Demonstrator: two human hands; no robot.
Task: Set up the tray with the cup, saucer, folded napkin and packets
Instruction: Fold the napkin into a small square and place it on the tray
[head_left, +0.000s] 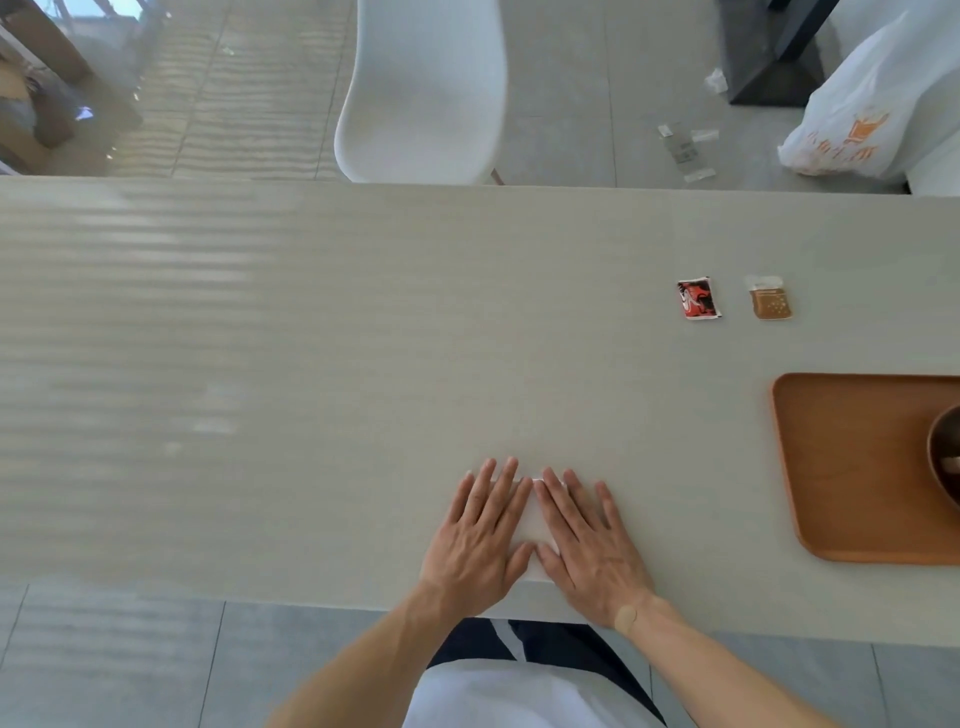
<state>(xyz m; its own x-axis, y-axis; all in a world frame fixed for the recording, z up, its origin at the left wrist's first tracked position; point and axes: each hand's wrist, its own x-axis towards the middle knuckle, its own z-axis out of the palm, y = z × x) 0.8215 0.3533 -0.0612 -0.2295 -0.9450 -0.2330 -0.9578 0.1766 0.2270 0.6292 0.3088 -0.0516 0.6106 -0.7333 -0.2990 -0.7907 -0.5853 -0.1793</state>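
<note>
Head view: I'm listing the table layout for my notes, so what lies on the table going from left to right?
Left hand → white napkin pressed flat under both hands → right hand → red packet → brown packet → wooden tray → dark bowl-like dish on the tray, cut off by the frame edge.

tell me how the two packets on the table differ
The red and black packet is opaque with a bold printed pattern; the brown packet has a clear or white top strip above plain brown contents. The red and black packet lies nearer the middle of the table; the brown packet lies further right. Both are small, lie flat, apart from each other, beyond the tray and not on it.
</note>
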